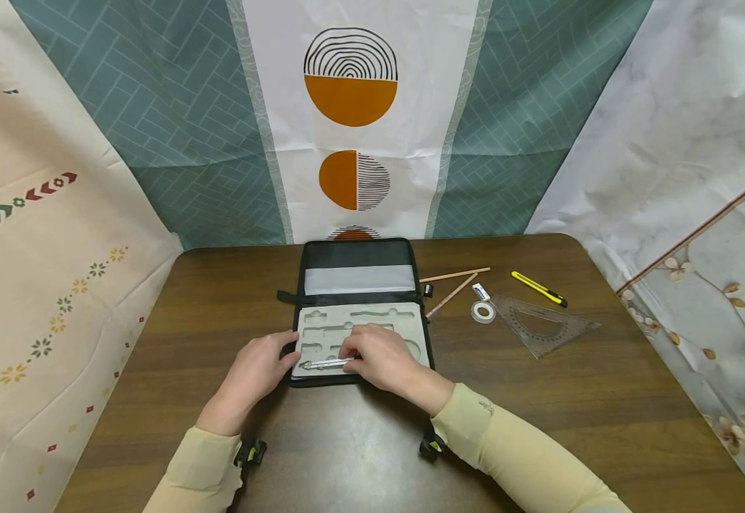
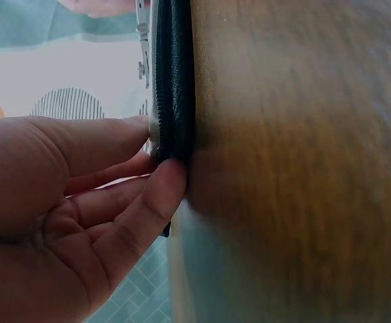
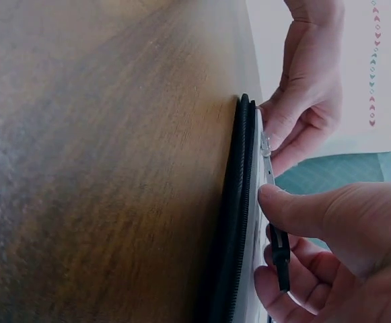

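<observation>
A black zip case lies unfolded on the table, with a pale foam insert of shaped recesses in its near half. My left hand pinches the case's left edge between thumb and fingers; in the left wrist view the zip edge runs between them. Over the front of the insert, my right hand holds a silver drawing compass. Its black end shows among the fingers in the right wrist view, while the metal end points toward the left hand. Whether the compass touches the foam, I cannot tell.
Right of the case lie two thin wooden pencils, a small black sharpener, an eraser, a white tape roll, a clear set square and a yellow utility knife. Fabric hangs behind the brown table.
</observation>
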The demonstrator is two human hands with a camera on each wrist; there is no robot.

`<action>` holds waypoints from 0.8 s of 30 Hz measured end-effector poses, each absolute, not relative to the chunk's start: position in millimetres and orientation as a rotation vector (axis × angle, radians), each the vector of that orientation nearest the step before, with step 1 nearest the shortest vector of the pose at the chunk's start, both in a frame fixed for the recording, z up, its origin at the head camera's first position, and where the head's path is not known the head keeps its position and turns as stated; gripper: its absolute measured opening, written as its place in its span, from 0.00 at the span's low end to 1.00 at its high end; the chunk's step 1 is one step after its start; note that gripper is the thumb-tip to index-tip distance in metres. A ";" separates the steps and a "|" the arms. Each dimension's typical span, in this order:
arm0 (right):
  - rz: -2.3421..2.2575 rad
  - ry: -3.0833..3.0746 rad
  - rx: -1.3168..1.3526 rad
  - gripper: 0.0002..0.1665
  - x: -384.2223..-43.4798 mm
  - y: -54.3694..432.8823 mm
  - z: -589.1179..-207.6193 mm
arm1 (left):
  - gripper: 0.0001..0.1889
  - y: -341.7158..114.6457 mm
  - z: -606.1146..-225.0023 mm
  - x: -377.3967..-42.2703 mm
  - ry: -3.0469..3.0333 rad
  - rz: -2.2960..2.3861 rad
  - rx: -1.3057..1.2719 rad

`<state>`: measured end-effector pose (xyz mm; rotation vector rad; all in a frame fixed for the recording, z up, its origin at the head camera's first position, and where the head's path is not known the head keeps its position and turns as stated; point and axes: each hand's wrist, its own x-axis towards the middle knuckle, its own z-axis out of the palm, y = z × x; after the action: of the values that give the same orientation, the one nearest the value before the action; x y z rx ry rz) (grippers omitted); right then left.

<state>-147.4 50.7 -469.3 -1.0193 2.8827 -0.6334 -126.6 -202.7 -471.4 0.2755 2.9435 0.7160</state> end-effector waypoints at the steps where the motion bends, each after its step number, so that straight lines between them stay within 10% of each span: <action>1: -0.632 2.882 -1.016 0.06 -147.5 50.6 -469.5 | 0.23 -202.7 -471.6 -126.5 2.944 0.719 0.276; 24: -0.620 2.843 -1.002 0.06 -151.8 48.0 -470.8 | 0.23 -203.5 -472.7 -126.2 2.936 0.746 0.271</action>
<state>-151.8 48.0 -470.8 -1.0019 2.8432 -0.6202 -126.2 -203.5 -472.7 0.2711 2.9364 0.7458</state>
